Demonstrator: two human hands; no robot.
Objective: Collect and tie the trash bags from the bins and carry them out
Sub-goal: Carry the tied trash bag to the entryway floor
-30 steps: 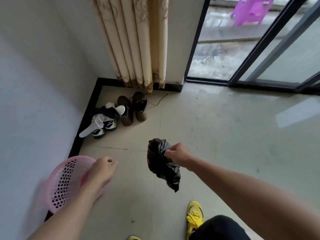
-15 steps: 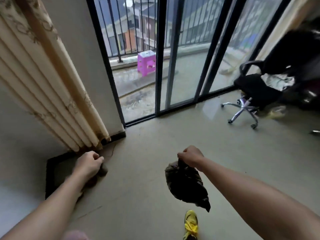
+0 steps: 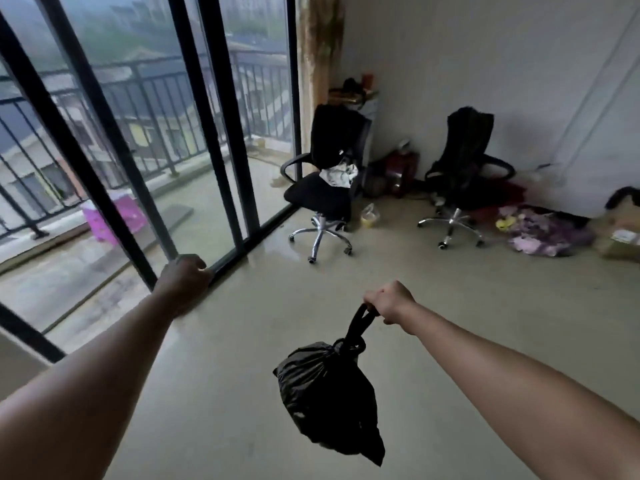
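View has swung right since the earlier frame: curtain gone, both office chairs now ahead, and the bag is hanging straighter. Right hand (image 3: 388,301) grips the tied loop of the black trash bag (image 3: 327,393). The bag hangs in the air under the fist, above the floor (image 3: 450,306), knot on top. Left hand (image 3: 185,278) is curled into a fist holding nothing, in front of the sliding door frame (image 3: 221,133). Hands well apart. Left chair (image 3: 325,192) stands by the door with cloth on its seat, right chair (image 3: 464,181) near the wall. Pink stool (image 3: 110,216) out on the balcony. Cardboard box (image 3: 620,233) far right.

Cardboard box (image 3: 621,237) (partly off-frame right)
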